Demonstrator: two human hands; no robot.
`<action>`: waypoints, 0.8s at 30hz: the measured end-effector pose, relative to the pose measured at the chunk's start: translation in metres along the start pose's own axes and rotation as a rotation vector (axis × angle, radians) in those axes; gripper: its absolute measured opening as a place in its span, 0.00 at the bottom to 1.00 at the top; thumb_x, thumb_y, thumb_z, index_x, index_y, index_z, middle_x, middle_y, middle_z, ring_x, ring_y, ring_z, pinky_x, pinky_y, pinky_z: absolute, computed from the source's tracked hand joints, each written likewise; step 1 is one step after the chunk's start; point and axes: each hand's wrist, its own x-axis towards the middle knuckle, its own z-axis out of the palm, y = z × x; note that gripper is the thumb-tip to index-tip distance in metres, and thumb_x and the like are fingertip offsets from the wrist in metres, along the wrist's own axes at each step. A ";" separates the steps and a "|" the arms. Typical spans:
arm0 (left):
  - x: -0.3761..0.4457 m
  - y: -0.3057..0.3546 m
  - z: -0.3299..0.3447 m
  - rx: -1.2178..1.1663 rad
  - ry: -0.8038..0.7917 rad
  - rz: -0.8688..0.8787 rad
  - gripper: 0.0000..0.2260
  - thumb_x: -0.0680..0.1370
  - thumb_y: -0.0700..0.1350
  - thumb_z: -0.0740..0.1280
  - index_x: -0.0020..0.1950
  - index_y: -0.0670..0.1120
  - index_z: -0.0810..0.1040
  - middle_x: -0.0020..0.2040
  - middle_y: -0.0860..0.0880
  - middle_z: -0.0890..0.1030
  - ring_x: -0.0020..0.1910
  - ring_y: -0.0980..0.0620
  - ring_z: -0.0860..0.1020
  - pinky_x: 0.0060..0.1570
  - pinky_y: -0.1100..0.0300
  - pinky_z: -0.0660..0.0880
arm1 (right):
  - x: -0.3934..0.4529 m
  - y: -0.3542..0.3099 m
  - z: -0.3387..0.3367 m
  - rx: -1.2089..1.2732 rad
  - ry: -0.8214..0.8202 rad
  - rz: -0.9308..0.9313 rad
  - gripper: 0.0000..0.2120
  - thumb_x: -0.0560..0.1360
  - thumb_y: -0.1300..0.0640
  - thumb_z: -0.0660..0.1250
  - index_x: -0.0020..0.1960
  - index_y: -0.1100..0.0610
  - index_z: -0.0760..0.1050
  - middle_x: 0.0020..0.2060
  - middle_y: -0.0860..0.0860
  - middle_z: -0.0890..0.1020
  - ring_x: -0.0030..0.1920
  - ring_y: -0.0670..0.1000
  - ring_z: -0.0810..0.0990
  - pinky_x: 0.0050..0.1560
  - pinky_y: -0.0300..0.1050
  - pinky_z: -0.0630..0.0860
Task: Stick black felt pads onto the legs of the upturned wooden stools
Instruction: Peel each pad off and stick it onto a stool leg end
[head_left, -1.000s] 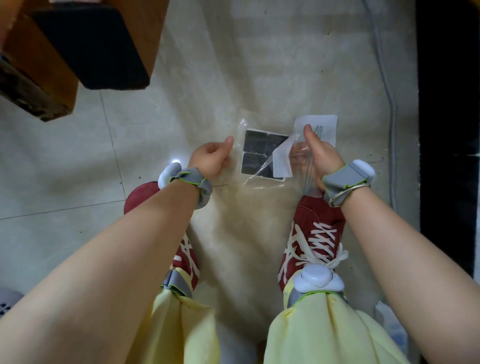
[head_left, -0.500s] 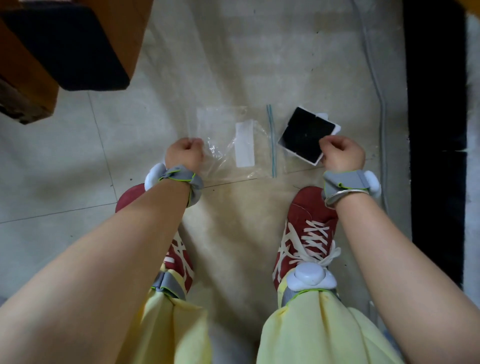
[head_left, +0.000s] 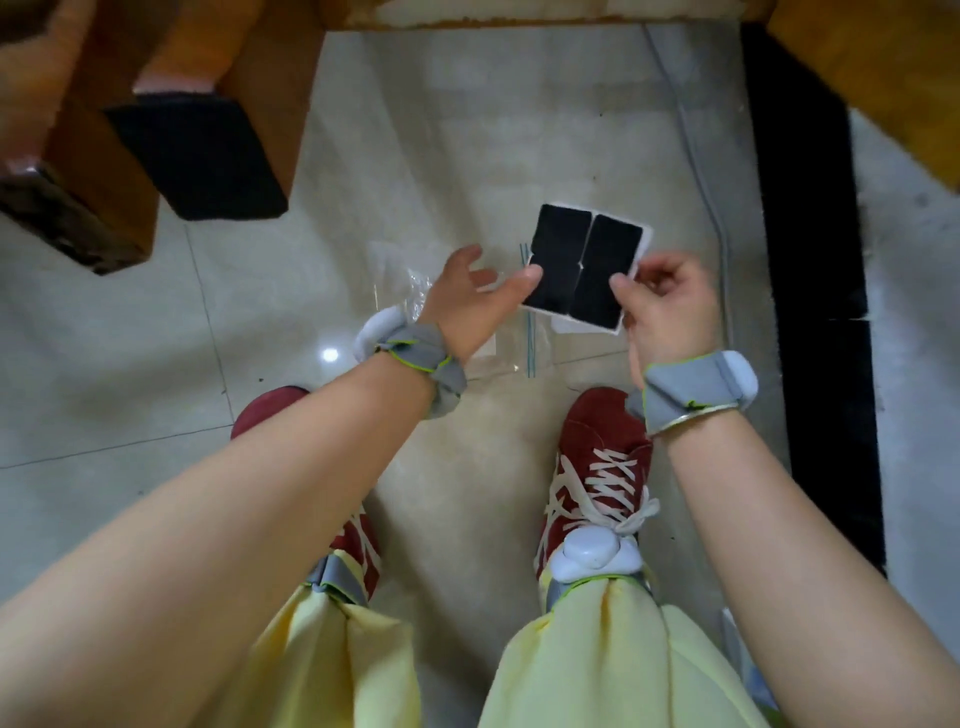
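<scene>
The right hand pinches the lower right edge of the sheet of black felt pads, thumb on top, holding it up over the floor. The left hand is spread loose, its thumb tip touching the sheet's lower left corner. Two long pads lie side by side, running up and away from both hands. The stool leg, already padded, stands well apart to the upper left, nearer the left hand
</scene>
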 end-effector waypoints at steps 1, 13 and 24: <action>-0.006 0.005 -0.005 -0.091 -0.082 -0.056 0.23 0.75 0.43 0.67 0.67 0.41 0.64 0.56 0.42 0.75 0.49 0.50 0.78 0.48 0.60 0.79 | -0.010 -0.004 0.005 -0.026 -0.079 -0.006 0.20 0.68 0.74 0.65 0.35 0.50 0.66 0.31 0.48 0.72 0.27 0.37 0.71 0.35 0.36 0.68; -0.149 0.027 -0.108 0.008 -0.080 -0.023 0.14 0.74 0.37 0.66 0.60 0.36 0.74 0.47 0.43 0.79 0.42 0.48 0.78 0.50 0.56 0.76 | -0.129 -0.095 0.035 -0.427 -0.720 -0.297 0.21 0.71 0.67 0.65 0.62 0.57 0.71 0.28 0.48 0.68 0.36 0.52 0.73 0.51 0.61 0.76; -0.320 0.053 -0.180 0.205 0.236 0.267 0.14 0.72 0.40 0.70 0.57 0.40 0.77 0.49 0.44 0.79 0.47 0.46 0.78 0.49 0.52 0.78 | -0.278 -0.218 0.039 -0.480 -0.890 -0.655 0.12 0.71 0.66 0.66 0.51 0.54 0.73 0.37 0.54 0.76 0.33 0.44 0.76 0.34 0.36 0.76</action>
